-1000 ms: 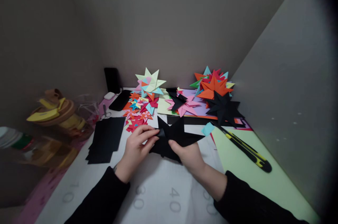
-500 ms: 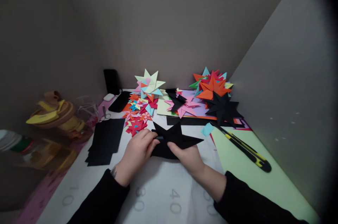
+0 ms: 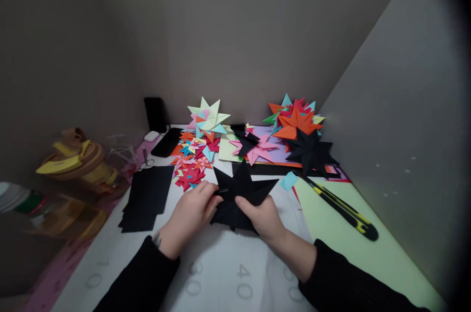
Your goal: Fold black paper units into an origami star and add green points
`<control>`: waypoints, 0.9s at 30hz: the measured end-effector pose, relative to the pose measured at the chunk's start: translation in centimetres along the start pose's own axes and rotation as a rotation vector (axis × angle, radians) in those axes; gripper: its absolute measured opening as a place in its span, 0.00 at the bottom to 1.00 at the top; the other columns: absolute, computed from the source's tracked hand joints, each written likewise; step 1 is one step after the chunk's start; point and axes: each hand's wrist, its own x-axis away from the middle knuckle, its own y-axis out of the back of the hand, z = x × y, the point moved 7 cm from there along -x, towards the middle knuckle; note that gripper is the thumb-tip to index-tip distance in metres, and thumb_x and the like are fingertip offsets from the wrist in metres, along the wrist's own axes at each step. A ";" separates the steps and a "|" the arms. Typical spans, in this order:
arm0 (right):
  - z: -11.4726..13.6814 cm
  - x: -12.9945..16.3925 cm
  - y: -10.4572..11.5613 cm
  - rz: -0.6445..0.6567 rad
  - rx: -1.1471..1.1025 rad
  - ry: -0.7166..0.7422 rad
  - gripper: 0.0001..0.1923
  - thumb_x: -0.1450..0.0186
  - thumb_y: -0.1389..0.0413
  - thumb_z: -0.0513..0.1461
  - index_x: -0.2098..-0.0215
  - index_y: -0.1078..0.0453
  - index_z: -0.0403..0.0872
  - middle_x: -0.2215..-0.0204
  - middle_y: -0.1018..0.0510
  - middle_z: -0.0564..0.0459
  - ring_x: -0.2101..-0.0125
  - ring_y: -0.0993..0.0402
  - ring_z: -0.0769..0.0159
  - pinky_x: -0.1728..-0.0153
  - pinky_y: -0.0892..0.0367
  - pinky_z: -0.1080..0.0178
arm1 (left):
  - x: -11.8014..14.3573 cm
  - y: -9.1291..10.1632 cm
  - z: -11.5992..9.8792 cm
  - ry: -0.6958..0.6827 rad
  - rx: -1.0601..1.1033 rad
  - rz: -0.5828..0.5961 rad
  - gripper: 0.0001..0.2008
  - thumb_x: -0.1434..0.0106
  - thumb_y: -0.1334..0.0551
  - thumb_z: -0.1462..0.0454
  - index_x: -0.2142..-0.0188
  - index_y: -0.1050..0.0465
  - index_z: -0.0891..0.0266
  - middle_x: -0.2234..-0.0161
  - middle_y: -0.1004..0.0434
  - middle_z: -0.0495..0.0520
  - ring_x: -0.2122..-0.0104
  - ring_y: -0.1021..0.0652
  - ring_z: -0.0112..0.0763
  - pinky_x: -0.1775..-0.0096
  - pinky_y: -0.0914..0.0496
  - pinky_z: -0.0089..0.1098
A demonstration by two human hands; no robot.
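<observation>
left hand (image 3: 191,214) + right hand (image 3: 263,216) | pinching black paper star (image 3: 241,189)

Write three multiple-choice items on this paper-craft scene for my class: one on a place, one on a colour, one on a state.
1. Where does the utility knife lie?
A. on the pale green sheet
B. on the stack of black sheets
C. among the small stars

2. What colour is the paper star in the hands?
A. orange
B. black
C. pink

3. How is that star held?
A. lying untouched
B. by one hand only
C. by both hands

Answers:
1 A: it rests on the pale green sheet at right.
2 B: it is black.
3 C: the left hand and right hand both pinch it.
</observation>
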 end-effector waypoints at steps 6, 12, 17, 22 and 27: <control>0.4 0.0 -0.3 0.081 -0.022 0.050 0.17 0.44 0.38 0.43 0.57 0.24 0.44 0.58 0.18 0.45 0.57 0.22 0.51 0.54 0.28 0.51 | 0.1 0.3 -0.5 -0.099 -0.136 -0.090 0.10 0.31 0.51 0.65 0.63 0.31 0.63 0.71 0.25 0.54 0.73 0.25 0.33 0.72 0.33 0.30; 0.0 0.2 0.0 0.027 -0.086 0.006 0.19 0.44 0.37 0.46 0.57 0.24 0.44 0.58 0.19 0.45 0.57 0.22 0.51 0.54 0.27 0.52 | 0.3 0.7 -1.0 -0.178 -0.144 -0.161 0.11 0.32 0.51 0.66 0.66 0.31 0.63 0.74 0.26 0.53 0.76 0.26 0.32 0.74 0.36 0.29; -0.4 0.2 0.4 -0.028 -0.048 -0.009 0.19 0.44 0.36 0.46 0.58 0.24 0.43 0.59 0.18 0.45 0.58 0.22 0.52 0.55 0.27 0.53 | -0.2 0.4 0.1 -0.042 -0.006 -0.075 0.12 0.32 0.52 0.65 0.68 0.32 0.62 0.74 0.26 0.53 0.75 0.25 0.32 0.72 0.35 0.29; -0.5 0.1 -0.2 0.034 -0.097 -0.027 0.19 0.45 0.36 0.45 0.58 0.24 0.44 0.59 0.18 0.45 0.58 0.21 0.52 0.55 0.27 0.53 | -0.6 -0.1 0.6 0.125 0.144 0.064 0.15 0.32 0.52 0.62 0.74 0.37 0.60 0.78 0.30 0.51 0.77 0.28 0.32 0.73 0.38 0.29; -0.5 0.3 -0.5 0.036 -0.114 -0.014 0.21 0.45 0.36 0.45 0.55 0.25 0.46 0.57 0.19 0.45 0.55 0.23 0.52 0.52 0.29 0.51 | -0.6 0.2 0.5 0.237 0.198 0.036 0.14 0.33 0.50 0.61 0.75 0.39 0.60 0.79 0.33 0.48 0.78 0.31 0.31 0.73 0.41 0.30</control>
